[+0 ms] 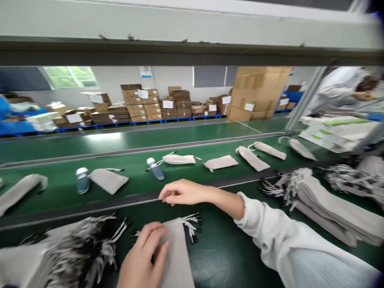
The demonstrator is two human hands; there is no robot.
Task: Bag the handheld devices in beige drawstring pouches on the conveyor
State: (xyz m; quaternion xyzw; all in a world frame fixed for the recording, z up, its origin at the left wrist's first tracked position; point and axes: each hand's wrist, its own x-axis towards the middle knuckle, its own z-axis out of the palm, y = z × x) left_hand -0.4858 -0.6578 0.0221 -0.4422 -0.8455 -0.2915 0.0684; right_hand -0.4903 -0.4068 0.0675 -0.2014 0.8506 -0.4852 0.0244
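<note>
The pouch (177, 260) was light grey, flat and narrow, with white, dark-tipped cords at its far end. It lay on the green bench (228, 244), partly under the left hand (145, 254), whose fingers were half bent; grip could not be determined. The right hand (183, 192) was loosely curled, visibly holding nothing, at the rail (99, 209). Bare bench extended rightward to the stack (336, 204); the pile (75, 248) bounded the left.
</note>
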